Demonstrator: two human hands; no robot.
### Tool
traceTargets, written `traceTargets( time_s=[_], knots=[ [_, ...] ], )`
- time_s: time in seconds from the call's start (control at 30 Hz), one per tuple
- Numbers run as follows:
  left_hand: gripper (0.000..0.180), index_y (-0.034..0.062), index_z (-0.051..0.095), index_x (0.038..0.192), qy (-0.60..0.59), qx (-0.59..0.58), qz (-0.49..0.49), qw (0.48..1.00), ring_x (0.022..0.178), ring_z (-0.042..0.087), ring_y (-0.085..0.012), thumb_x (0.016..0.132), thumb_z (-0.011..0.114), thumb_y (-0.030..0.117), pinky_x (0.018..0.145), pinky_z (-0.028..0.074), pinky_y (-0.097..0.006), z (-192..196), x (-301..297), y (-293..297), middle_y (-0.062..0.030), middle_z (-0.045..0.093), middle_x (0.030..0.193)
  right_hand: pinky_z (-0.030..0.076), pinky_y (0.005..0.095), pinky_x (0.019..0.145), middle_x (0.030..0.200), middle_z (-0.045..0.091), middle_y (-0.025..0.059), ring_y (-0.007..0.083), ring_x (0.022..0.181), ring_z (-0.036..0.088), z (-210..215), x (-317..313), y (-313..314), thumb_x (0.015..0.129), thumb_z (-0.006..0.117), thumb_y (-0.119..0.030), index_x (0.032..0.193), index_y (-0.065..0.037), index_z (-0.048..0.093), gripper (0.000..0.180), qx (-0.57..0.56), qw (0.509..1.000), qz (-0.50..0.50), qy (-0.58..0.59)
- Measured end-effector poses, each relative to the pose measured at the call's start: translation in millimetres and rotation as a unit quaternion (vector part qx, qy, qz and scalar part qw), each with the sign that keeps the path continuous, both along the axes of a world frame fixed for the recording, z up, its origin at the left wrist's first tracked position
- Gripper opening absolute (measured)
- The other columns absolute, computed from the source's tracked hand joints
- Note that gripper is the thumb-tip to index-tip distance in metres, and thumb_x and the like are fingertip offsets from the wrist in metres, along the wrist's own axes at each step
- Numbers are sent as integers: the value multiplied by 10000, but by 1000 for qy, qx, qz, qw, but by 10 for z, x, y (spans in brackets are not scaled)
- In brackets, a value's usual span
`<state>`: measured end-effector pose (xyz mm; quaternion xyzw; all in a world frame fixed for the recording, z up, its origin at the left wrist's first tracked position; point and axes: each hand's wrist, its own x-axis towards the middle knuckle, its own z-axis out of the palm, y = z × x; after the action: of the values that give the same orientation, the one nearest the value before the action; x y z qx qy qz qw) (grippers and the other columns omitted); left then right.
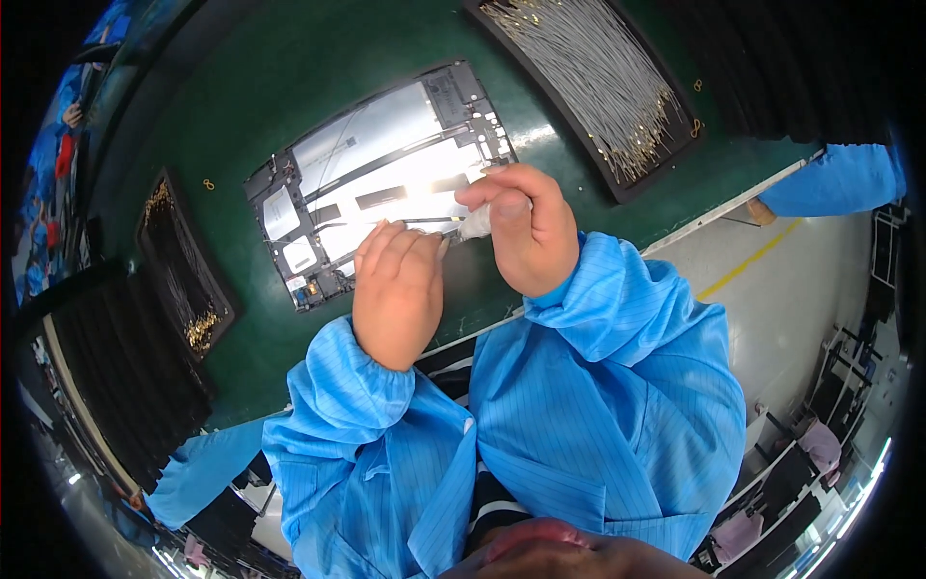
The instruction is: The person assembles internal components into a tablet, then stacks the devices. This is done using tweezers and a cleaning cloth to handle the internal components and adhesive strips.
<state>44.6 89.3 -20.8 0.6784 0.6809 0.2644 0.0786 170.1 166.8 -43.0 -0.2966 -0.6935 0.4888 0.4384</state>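
Observation:
An opened tablet-like device [371, 159] lies tilted on the green table, its inside up. Broad silvery panels, black frame parts and small circuit boards show in it, with glare over the middle. My left hand [397, 289] rests on its near edge, fingers stretched forward and fingertips down on the device beside a thin dark cable [424, 222]. Just right of it, my right hand [529, 227] hovers over the near right edge, index finger bent toward the thumb. A white cover [476, 227] wraps one of its lower fingers. Whatever that pinch holds is hidden.
At the far right a black tray [617, 188] holds many thin grey cables [593, 82] with gold-coloured ends. Another dark tray [227, 314] with similar cables stands at the left. Small orange-brown loops [208, 184] lie on the green table [231, 125]. A blue-sleeved arm [834, 181] reaches in at the right.

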Motion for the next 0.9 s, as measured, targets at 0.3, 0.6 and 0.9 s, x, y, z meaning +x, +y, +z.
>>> traceTargets(
  time_s=[0.3,0.6,0.9],
  knots=[
    [134,25,552,795,14,-4,-3,1000,814,507,-264,665,587,34,829,373,-393,0,-9,-5,-92,533,778,403,263,737,831,586,94,127,773,516,-6,5,17,877,361,-237,1002,-5,372,264,6,1000,17,-14],
    [151,16,548,796,11,-13,-12,1000,840,501,-280,646,568,17,834,370,-396,-1,-23,-18,-100,533,805,431,283,673,782,585,97,194,711,555,256,-25,69,810,491,-183,887,-15,481,185,59,991,72,-97],
    [181,1,544,828,111,-39,47,992,918,463,-312,654,561,46,884,310,-416,187,-273,-61,-148,520,907,439,272,591,744,570,93,161,637,542,224,-99,174,825,472,-205,954,-4,486,239,-180,979,67,-72]
  ],
)
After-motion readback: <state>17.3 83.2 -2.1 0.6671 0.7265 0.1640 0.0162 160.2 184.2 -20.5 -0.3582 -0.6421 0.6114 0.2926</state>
